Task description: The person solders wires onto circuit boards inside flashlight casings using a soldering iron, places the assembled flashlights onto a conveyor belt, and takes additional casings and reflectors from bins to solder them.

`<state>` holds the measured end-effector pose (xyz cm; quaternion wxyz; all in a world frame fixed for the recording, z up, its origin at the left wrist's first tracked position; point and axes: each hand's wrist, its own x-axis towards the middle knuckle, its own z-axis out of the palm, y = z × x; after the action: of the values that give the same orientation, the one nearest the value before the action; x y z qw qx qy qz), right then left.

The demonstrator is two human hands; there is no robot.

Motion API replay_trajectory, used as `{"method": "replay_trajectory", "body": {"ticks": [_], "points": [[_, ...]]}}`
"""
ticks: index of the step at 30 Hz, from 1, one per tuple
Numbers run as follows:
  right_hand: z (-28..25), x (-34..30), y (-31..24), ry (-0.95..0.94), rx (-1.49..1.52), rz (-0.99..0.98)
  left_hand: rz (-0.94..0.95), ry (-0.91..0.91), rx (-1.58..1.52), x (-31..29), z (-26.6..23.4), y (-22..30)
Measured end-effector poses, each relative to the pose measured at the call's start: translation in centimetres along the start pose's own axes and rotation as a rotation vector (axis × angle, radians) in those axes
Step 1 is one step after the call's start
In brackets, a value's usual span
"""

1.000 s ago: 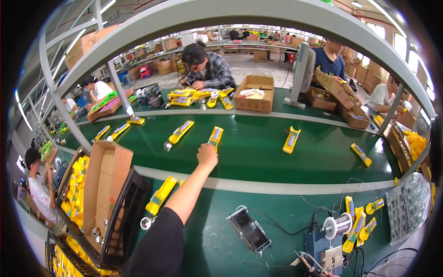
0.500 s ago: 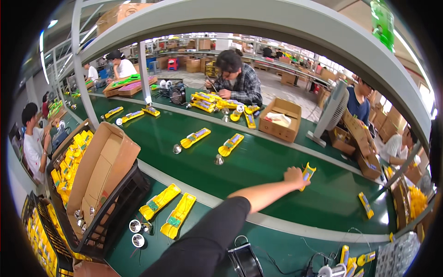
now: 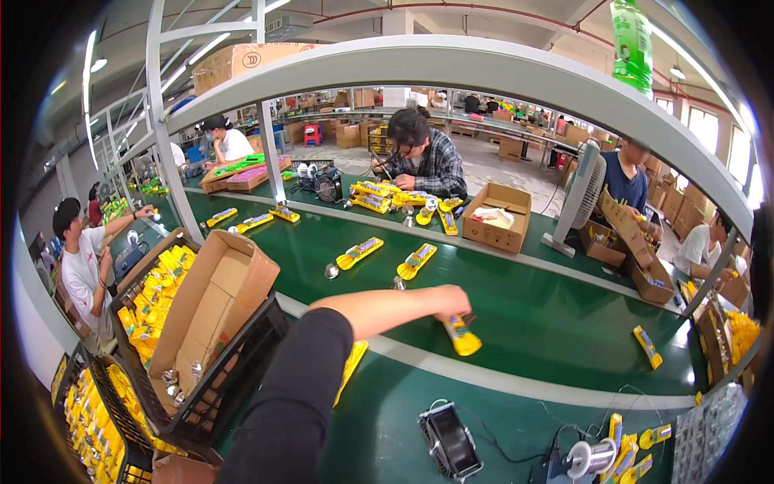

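Observation:
My left hand reaches across the green conveyor belt, its fingers closed on a yellow flashlight housing that tilts down toward me. My right hand is out of the picture. Beyond my forearm, two more yellow housings with purple cells lie on the belt, silver reflector cups beside them. Another yellow housing on the near bench is partly hidden by my sleeve.
At left stand black crates of yellow housings, with an open carton on top. A small black fan and a solder spool sit on the near bench. A person works across the belt. A grey metal beam crosses above.
My left hand has moved left and nearer along the belt, bringing the yellow housing with it. My forearm now covers the reflector cups on the near bench. The view has shifted.

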<state>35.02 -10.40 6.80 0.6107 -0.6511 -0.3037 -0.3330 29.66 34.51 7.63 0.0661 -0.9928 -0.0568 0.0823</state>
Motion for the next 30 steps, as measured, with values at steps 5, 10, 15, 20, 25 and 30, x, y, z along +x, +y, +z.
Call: {"method": "replay_trajectory", "body": {"ticks": [5,10,15,20,25,30], "points": [[-1.6,0.0,-1.1,-0.009,0.177,0.085,0.154,-0.024,-0.01,-10.5,0.7,2.3],[-2.8,-0.9,-3.1,-0.018,0.371,0.17,0.593,0.159,-0.078,-15.5,1.1,9.7],[-3.9,-2.9,-5.2,-0.077,0.575,0.245,0.828,0.097,-0.065,-20.5,1.1,18.4],[-3.7,-4.1,-8.0,-0.135,0.573,0.225,0.677,0.312,0.031,-26.2,-0.2,23.2],[-2.1,-3.6,-10.0,-0.308,0.551,0.208,-0.13,0.035,-0.135,-33.2,-2.1,28.3],[-0.9,-4.0,-10.3,-0.362,0.521,0.208,-0.73,0.074,-0.647,-38.0,-2.3,29.5]]}}
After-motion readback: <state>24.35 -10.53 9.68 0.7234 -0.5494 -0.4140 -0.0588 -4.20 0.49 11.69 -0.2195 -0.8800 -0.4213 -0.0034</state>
